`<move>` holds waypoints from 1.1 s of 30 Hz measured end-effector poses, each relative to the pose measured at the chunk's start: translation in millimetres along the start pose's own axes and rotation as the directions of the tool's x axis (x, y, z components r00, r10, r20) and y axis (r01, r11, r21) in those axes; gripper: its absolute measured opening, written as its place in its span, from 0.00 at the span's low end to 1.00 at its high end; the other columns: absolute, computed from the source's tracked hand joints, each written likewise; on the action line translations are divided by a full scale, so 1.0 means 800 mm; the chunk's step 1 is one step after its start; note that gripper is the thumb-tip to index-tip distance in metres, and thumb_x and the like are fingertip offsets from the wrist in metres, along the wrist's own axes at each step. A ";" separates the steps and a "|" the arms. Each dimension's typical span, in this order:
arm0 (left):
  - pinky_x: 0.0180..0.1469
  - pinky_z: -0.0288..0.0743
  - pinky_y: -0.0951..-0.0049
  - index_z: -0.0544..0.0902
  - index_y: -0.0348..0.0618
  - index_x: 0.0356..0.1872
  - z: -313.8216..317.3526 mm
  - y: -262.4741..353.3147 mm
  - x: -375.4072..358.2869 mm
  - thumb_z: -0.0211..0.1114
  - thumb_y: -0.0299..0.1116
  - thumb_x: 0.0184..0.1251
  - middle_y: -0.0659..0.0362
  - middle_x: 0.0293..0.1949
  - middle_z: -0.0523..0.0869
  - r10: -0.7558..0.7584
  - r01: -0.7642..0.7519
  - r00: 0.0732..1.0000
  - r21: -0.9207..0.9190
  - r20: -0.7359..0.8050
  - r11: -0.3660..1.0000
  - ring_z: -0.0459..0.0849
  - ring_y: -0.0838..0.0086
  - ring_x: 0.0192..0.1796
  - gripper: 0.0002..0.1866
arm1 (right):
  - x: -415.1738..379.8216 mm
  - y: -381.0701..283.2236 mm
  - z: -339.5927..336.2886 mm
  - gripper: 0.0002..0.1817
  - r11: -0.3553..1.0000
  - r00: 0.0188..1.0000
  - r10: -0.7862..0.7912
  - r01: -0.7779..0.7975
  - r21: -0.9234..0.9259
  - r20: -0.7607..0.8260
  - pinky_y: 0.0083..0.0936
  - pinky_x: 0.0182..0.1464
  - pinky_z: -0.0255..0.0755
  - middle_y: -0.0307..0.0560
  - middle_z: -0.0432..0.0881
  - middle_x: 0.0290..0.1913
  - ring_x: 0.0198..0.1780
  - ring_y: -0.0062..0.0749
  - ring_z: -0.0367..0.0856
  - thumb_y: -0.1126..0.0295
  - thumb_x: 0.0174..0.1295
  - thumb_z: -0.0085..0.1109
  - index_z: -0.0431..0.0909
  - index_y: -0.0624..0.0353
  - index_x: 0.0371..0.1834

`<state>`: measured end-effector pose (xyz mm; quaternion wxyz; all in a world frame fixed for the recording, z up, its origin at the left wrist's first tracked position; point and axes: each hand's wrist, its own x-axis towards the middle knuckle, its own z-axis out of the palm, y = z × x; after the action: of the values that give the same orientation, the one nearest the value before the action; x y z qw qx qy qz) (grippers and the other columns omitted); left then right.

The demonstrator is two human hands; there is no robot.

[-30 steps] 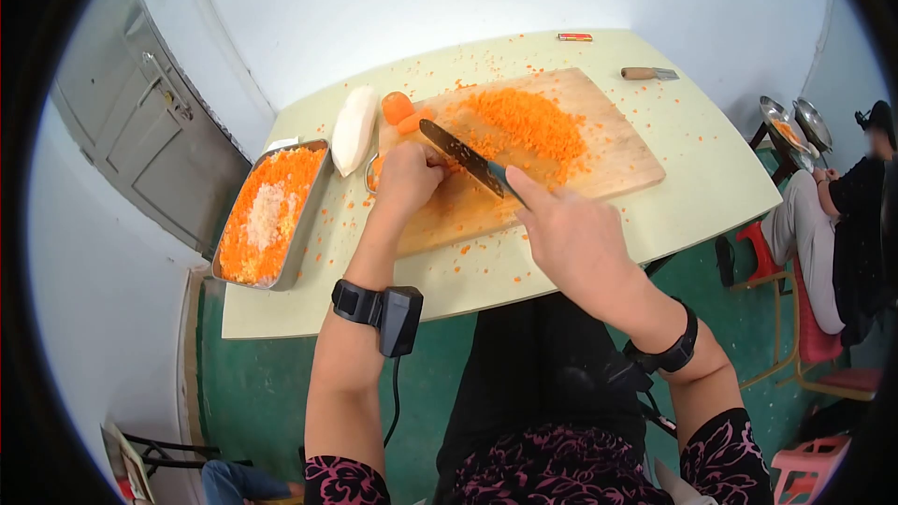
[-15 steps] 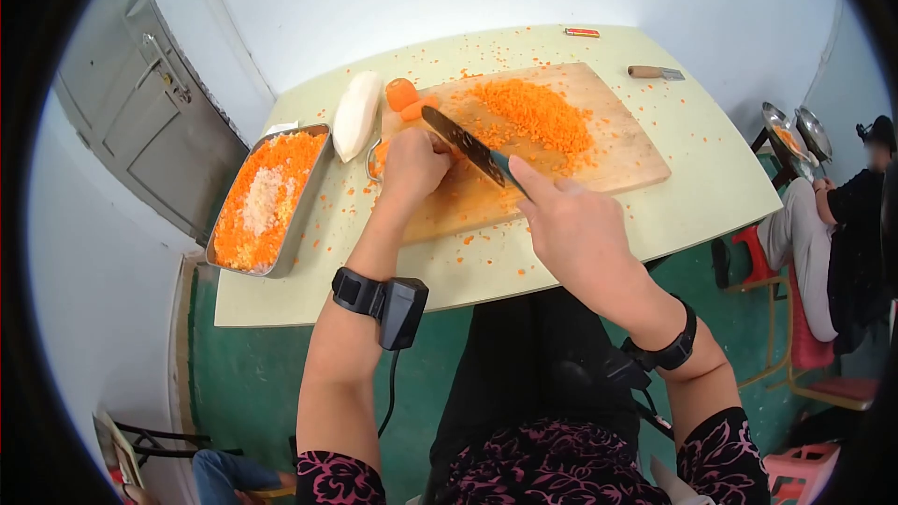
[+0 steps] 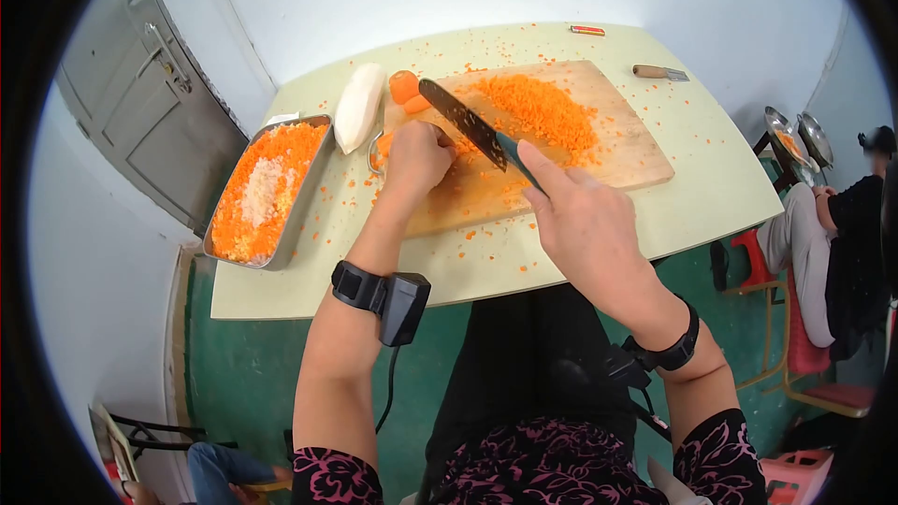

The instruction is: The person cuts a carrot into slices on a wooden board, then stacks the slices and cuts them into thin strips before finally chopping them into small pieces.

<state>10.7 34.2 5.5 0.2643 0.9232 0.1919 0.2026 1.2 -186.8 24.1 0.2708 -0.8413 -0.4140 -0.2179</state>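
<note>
My right hand grips the teal handle of a kitchen knife, its dark blade tilted and dotted with carrot bits. The blade is just right of my left hand, whose curled fingers press a carrot piece onto the wooden cutting board; most of that piece is hidden under the hand. A heap of finely chopped carrot covers the board's far middle. Orange carrot chunks sit at its far left corner. Beside them lies a peeled white radish.
A metal tray of chopped carrot with a pale chopped heap stands at the left. A wooden-handled blade and a small red packet lie at the back. Another person sits at the right near metal pans.
My right hand and the knife have shifted slightly right and down, away from the left hand. The left hand keeps its place on the carrot piece.
</note>
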 end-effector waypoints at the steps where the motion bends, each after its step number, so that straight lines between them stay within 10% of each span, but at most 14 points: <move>1: 0.39 0.77 0.63 0.87 0.34 0.28 -0.001 0.001 0.000 0.65 0.24 0.47 0.41 0.28 0.83 0.001 -0.001 1.000 -0.008 0.006 1.000 0.84 0.54 0.33 0.07 | -0.001 0.000 0.002 0.23 1.000 1.000 0.011 -0.011 -0.011 0.004 0.38 0.27 0.71 0.51 0.77 0.23 0.24 0.47 0.77 0.71 0.56 0.62 0.75 0.53 0.58; 33: 0.38 0.77 0.63 0.86 0.36 0.24 -0.004 -0.005 -0.003 0.64 0.21 0.45 0.44 0.26 0.84 0.086 -0.085 0.996 0.031 -0.017 0.996 0.85 0.55 0.32 0.04 | 0.004 -0.007 -0.007 0.22 0.999 0.999 -0.016 0.017 -0.028 0.043 0.37 0.23 0.70 0.53 0.76 0.21 0.21 0.46 0.77 0.72 0.58 0.56 0.74 0.60 0.58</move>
<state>6.4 37.6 5.4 0.2397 0.9326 0.1576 0.2190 -2.2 -185.9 31.8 0.2482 -0.8460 -0.4236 -0.2077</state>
